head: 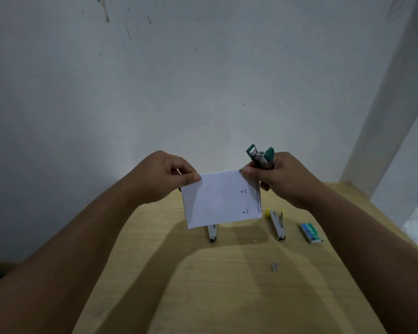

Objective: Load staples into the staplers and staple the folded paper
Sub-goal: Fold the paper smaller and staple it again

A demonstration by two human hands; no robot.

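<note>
I hold a folded white paper (217, 200) upright above the table. My left hand (164, 175) pinches its top left corner. My right hand (280, 175) grips a green stapler (260, 156), which points upward, and its thumb presses on the paper's top right corner. A yellow-tipped stapler (276, 222) lies on the table to the right of the paper. Another stapler (212, 233) pokes out from under the paper's lower edge, mostly hidden. A green box of staples (310, 232) lies further right. A small strip of staples (274, 266) rests nearer to me.
The wooden table (203, 285) stands against a grey-white wall (179, 80). A wall corner (396, 116) rises at the right, close to the table's right edge. The table's left edge runs diagonally under my left forearm.
</note>
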